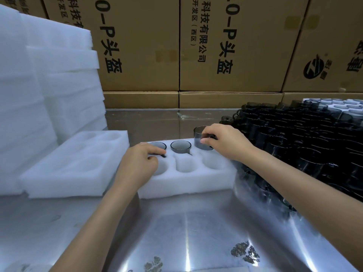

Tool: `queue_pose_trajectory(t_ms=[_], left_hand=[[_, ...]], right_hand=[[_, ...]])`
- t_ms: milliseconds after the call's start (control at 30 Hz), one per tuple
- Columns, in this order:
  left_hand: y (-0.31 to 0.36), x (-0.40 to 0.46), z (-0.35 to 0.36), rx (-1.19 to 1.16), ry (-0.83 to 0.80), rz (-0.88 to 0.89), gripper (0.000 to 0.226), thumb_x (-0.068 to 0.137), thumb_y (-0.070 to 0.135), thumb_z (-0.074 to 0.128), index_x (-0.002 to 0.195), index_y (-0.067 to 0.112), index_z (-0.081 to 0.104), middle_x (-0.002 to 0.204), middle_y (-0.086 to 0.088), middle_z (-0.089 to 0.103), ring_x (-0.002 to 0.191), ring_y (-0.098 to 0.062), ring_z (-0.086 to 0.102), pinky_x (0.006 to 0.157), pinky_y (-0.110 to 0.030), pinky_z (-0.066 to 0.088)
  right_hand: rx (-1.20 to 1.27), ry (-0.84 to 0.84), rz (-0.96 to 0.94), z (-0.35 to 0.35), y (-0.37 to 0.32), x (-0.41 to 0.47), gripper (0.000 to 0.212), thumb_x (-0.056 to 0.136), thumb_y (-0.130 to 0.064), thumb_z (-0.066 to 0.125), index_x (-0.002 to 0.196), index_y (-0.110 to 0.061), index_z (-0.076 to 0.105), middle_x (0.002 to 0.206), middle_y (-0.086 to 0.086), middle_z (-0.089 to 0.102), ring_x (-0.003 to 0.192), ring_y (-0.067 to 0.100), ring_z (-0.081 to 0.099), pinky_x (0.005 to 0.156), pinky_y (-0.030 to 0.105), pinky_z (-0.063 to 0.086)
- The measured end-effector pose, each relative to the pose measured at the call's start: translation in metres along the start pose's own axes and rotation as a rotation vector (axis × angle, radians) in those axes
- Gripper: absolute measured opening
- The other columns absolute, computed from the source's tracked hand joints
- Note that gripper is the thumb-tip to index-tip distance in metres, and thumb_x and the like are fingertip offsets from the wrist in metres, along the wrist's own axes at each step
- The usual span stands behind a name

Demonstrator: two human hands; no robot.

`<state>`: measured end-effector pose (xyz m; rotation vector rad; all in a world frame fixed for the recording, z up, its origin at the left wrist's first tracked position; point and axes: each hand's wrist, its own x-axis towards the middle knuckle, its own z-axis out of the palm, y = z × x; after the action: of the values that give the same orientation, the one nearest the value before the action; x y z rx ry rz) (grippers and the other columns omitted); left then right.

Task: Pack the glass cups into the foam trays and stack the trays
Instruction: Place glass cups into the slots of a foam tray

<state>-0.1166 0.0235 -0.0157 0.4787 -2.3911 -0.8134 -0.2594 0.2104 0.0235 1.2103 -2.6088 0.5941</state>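
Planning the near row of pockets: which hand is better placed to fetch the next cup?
Right. The right hand is beside the loose cups, though it holds a cup; the left hand lies across the tray.

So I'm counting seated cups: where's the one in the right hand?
The cup is held by the right hand over the foam tray's far-right pocket, beside the middle seated cup.

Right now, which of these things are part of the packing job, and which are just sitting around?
In use: white foam tray, smoky glass cup in right hand, left hand, pile of dark glass cups.
Lying about: brown cardboard boxes.
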Motion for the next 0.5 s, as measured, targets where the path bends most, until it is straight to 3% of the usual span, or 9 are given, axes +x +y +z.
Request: queue_pose_trajectory(t_ms=[200, 333, 433, 500], left_hand=[[0.001, 0.001, 0.0, 0.007, -0.012, 0.015, 0.048, 0.079, -0.003, 0.044, 0.085, 0.035, 0.072, 0.114, 0.011, 0.061, 0.089, -0.007, 0.049, 0.068, -0.018, 0.035], [0.002, 0.001, -0.004, -0.017, -0.027, 0.049, 0.052, 0.077, -0.006, 0.044, 0.076, 0.042, 0.063, 0.102, 0.016, 0.06, 0.093, -0.008, 0.053, 0.075, -0.023, 0.042], [0.006, -0.001, -0.006, -0.034, -0.001, 0.089, 0.05, 0.079, -0.006, 0.046, 0.077, 0.042, 0.063, 0.092, 0.022, 0.058, 0.089, -0.007, 0.055, 0.074, -0.022, 0.045], [0.011, 0.0, -0.006, -0.053, 0.024, 0.133, 0.04, 0.082, -0.002, 0.048, 0.089, 0.033, 0.068, 0.098, 0.015, 0.062, 0.092, -0.01, 0.059, 0.081, -0.026, 0.047]], right_hand=[[0.04, 0.012, 0.024, 0.003, 0.005, -0.003, 0.011, 0.093, -0.035, 0.054, 0.082, -0.036, 0.054, 0.079, -0.019, 0.049, 0.08, 0.011, 0.05, 0.063, 0.028, 0.036], [0.067, -0.043, 0.018, -0.001, 0.009, -0.004, 0.008, 0.094, -0.033, 0.052, 0.088, -0.033, 0.058, 0.08, -0.02, 0.051, 0.079, 0.01, 0.051, 0.066, 0.029, 0.039], [0.095, -0.061, -0.003, -0.002, 0.011, -0.004, 0.016, 0.096, -0.03, 0.051, 0.11, -0.028, 0.059, 0.1, -0.017, 0.052, 0.079, 0.001, 0.047, 0.074, 0.026, 0.038], [0.133, -0.045, 0.006, -0.001, 0.012, -0.005, 0.03, 0.096, -0.03, 0.05, 0.126, -0.026, 0.05, 0.124, -0.013, 0.044, 0.092, 0.005, 0.049, 0.084, 0.026, 0.039]])
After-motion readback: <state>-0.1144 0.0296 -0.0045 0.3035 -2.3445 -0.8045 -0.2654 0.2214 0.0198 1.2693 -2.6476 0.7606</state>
